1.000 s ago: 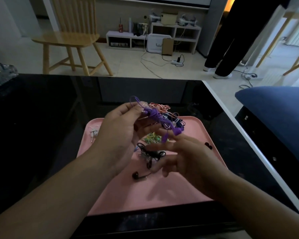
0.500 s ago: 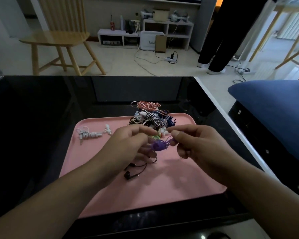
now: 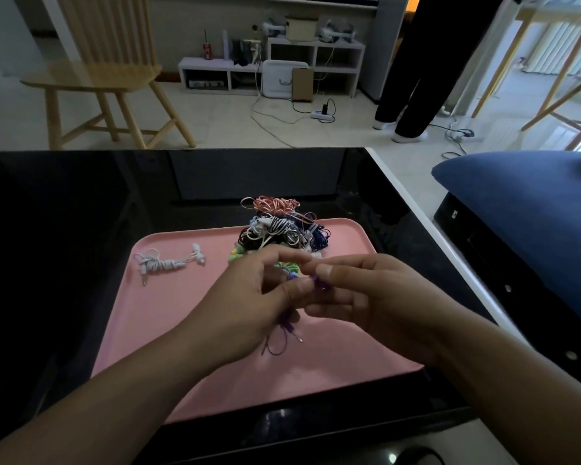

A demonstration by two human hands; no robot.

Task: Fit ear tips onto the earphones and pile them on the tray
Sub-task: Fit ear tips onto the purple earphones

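Both hands have dropped closer to the pink tray (image 3: 188, 330) since a second ago. Left hand (image 3: 249, 297) pinches the purple earphones (image 3: 284, 325), cable dangling; right hand (image 3: 366, 297) pinches at one bud. Judged: a tip is being fitted; next, seat it firmly, then add to the far pile (image 3: 279, 226).

No legible text anywhere.

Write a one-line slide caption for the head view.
Both hands, left and right, pinch purple earphones over a pink tray beside a pile of coiled sets.
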